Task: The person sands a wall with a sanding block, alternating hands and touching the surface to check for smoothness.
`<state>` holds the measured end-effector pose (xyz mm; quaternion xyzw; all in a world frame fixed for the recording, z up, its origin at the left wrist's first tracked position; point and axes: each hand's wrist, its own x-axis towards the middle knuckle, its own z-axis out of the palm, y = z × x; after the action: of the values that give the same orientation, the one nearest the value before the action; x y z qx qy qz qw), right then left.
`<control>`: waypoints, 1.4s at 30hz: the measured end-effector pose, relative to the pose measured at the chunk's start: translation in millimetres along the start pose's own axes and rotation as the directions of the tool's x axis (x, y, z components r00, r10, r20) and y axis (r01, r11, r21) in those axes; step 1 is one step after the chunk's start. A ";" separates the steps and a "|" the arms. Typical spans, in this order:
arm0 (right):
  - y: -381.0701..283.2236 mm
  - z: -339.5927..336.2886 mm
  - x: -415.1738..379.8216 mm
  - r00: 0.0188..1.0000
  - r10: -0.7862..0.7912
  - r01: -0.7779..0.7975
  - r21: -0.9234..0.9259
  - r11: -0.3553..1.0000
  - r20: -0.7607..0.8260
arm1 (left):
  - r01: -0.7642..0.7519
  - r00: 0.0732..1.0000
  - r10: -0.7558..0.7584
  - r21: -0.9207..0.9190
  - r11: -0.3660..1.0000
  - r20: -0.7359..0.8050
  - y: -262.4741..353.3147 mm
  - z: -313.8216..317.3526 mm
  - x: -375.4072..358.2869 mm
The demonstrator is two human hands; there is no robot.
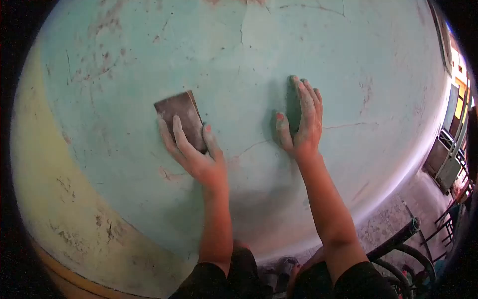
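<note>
A folded piece of brown sandpaper (pixel 180 117) lies flat against the pale green wall (pixel 239 65). My left hand (pixel 191 152) grips it, with fingers spread over its face and the thumb along its right edge. Whitish dust coats the fingers of both hands. To the right, my right hand (pixel 304 119) is held up at the wall with its fingers stretched upward and the thumb apart. Nothing shows in it, and its shadow falls on the wall just to its left.
Thin cracks and reddish scuffs mark the wall, and a yellowish band (pixel 59 189) runs down its left side. Black metal tubing (pixel 406 231) stands low on the right, above the grey floor (pixel 386 224). A bright opening with railings lies at the far right.
</note>
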<state>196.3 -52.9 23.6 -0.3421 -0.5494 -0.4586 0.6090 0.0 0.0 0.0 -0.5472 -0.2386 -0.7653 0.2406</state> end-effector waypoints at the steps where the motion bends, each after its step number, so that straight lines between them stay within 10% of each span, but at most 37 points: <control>1: -2.4 -0.6 1.4 1.000 0.004 -0.004 -0.002 1.000 -0.003 | 0.005 1.000 -0.005 -0.008 1.000 0.007 3.7 -2.8 0.0; 33: 6.4 -1.0 -3.9 0.996 -0.088 0.089 0.052 0.995 -0.030 | -0.158 0.987 0.152 0.112 0.981 0.060 20.0 19.5 41.4; 39: 3.5 -3.0 -0.6 0.995 -0.076 0.078 0.019 0.997 -0.064 | -0.063 0.987 0.100 -0.280 0.958 0.122 28.6 -29.9 14.4; 42: 4.5 -2.2 -2.9 0.998 -0.048 0.051 0.062 0.997 -0.051 | 0.210 0.976 -0.192 -0.646 0.734 0.099 34.1 -50.3 1.4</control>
<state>201.4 -52.9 20.8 -0.2974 -0.5566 -0.4644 0.6214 -15.3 -58.0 -9.7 -0.5773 -0.0178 -0.8147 -0.0523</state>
